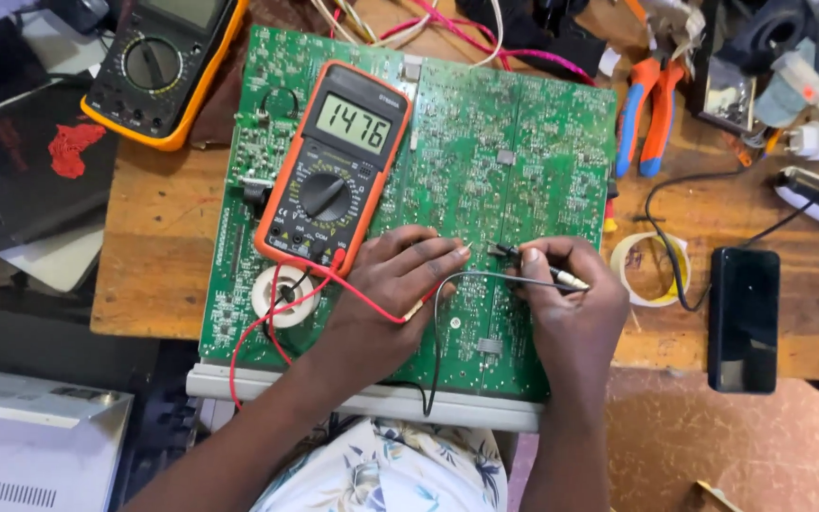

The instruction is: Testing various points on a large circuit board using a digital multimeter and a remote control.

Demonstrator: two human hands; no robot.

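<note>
- Head view. Green board lies flat on the wooden worktop, solder side up, its near edge overhanging toward the person.
- Left hand is pinched closed on the red probe, tip on the board just 9 o'clock of board centre.
- Right hand is closed in a pen grip on the black probe, tip pointing to 9 o'clock; the two tips sit near each other but apart.
- Orange meter lies on the board at 10 o'clock of the hands, display lit, dial turned; red lead and black lead loop from it toward 6 o'clock.
- Judgement, doing the probing well: keep both tips steady on separate joints, no bridging of neighbouring pads; rest the heels of the hands on the board; keep the leads slack so they do not drag the meter; read the display only once it settles.
- Counts: boards 1; probes 2 (one red, one black); meters 2, the second one yellow-edged at the worktop's 11 o'clock corner, untouched.
- Pliers 1, orange and blue handles, at 1 o'clock.
- Tape roll 1, just 3 o'clock of the right hand.
- Phone 1, dark, face up, farther out at 3 o'clock.
</note>
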